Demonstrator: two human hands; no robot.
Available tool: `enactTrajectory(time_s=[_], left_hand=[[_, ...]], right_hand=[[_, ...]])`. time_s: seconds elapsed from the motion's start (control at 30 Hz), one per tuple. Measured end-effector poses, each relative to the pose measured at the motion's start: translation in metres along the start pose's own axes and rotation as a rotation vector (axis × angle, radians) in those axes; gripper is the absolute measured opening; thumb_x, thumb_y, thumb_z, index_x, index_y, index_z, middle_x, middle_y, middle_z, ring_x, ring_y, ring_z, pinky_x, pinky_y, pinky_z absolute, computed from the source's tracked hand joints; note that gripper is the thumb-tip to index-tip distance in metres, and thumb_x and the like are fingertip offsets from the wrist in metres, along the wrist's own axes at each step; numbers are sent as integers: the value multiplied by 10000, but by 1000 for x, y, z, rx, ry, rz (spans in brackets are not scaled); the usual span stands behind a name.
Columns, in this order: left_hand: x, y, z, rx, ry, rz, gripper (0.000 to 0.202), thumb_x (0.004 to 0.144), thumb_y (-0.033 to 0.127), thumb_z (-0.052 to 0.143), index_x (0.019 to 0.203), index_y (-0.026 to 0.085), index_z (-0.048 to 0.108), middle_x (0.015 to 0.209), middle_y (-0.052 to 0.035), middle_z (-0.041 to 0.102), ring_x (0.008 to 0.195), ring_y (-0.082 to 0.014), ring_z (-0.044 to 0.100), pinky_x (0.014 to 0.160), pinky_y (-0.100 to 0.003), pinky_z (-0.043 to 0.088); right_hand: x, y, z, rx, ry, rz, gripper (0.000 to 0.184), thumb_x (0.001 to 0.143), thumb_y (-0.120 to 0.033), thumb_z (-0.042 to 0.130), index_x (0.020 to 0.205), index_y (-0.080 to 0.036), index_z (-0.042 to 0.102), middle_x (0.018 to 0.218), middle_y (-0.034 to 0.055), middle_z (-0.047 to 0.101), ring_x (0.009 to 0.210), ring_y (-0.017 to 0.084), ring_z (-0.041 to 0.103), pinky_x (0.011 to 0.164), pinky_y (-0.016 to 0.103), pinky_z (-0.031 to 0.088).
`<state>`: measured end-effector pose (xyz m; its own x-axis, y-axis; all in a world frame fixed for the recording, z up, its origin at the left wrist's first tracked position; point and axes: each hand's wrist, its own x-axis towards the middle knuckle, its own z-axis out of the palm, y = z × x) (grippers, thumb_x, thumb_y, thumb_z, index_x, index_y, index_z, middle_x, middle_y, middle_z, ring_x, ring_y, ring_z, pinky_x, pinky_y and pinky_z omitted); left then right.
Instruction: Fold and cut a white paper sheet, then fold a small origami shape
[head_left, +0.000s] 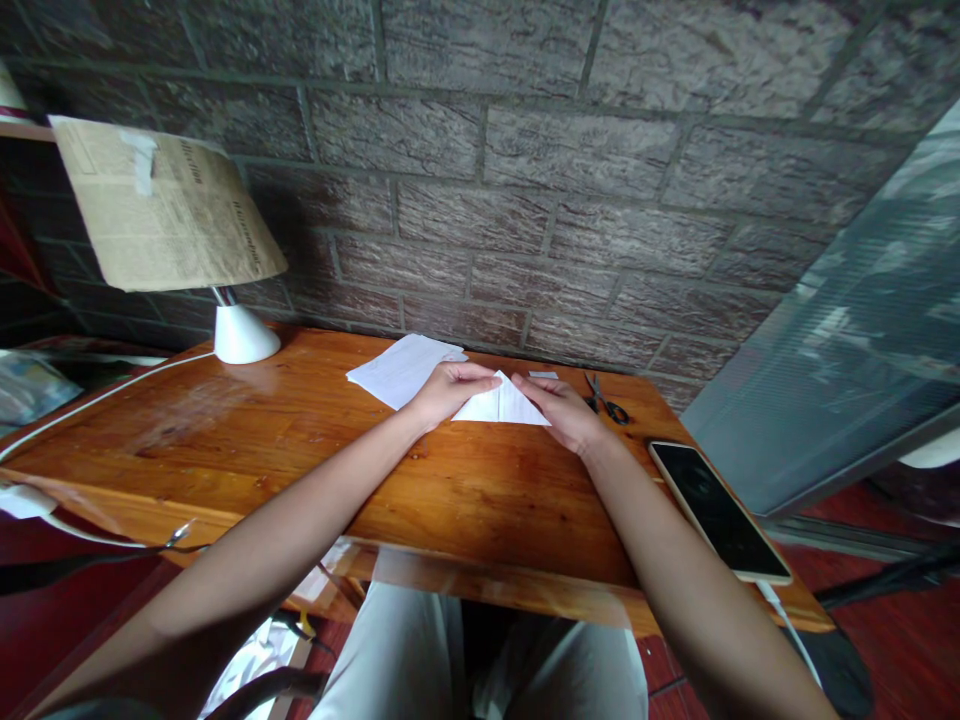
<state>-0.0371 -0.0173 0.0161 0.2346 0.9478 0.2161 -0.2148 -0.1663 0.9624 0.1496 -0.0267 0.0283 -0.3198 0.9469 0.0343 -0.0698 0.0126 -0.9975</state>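
A white sheet of paper (499, 405), folded into a triangle with a crease down its middle, is held just above the wooden desk. My left hand (448, 390) grips its left slanted side, thumb near the top point. On the opposite slope, my right hand (561, 408) has the paper pinched between thumb and fingers. Some of the fingers are hidden behind the paper. Behind my left hand lies a stack of white paper sheets (401, 368) on the desk.
Dark-handled scissors (606, 402) lie beyond my right hand, near a small white paper piece (543, 375). A phone (716, 510) with a white cable rests at the desk's right edge. A lamp (244, 335) stands back left, against the brick wall (480, 200).
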Motion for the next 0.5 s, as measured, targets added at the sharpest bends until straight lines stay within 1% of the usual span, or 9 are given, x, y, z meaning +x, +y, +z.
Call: enactTrajectory(time_s=[0.13,0.27,0.33,0.5], left_hand=[[0,-1,1,35,29,26,320,549,353,888,788,166,788,833,-58,768,749,-186,670,800,-339,507],[0,-3,2,56,74,59,301,531,340,897,751,167,786,793,-59,760,724,-187,661,749,-332,501],[0,-4,2,58,76,55,299,526,336,899,743,165,786,780,-62,759,710,-187,658,736,-335,502],[0,-4,2,57,58,52,293,520,330,901,732,164,786,765,-60,760,695,-175,654,734,-327,500]], right_hand=[[-4,-4,0,43,-40,30,362,616,-496,829,787,-183,764,709,18,739,663,143,646,655,255,490],[-5,-5,-4,45,-79,42,348,623,-463,840,820,-185,768,746,18,742,698,136,661,726,265,512],[-4,-4,-5,15,-82,28,350,621,-452,846,830,-181,773,755,19,742,699,133,660,740,271,512],[-1,-1,-6,-70,-72,-56,355,629,-467,831,832,-180,780,749,11,733,674,126,627,693,263,489]])
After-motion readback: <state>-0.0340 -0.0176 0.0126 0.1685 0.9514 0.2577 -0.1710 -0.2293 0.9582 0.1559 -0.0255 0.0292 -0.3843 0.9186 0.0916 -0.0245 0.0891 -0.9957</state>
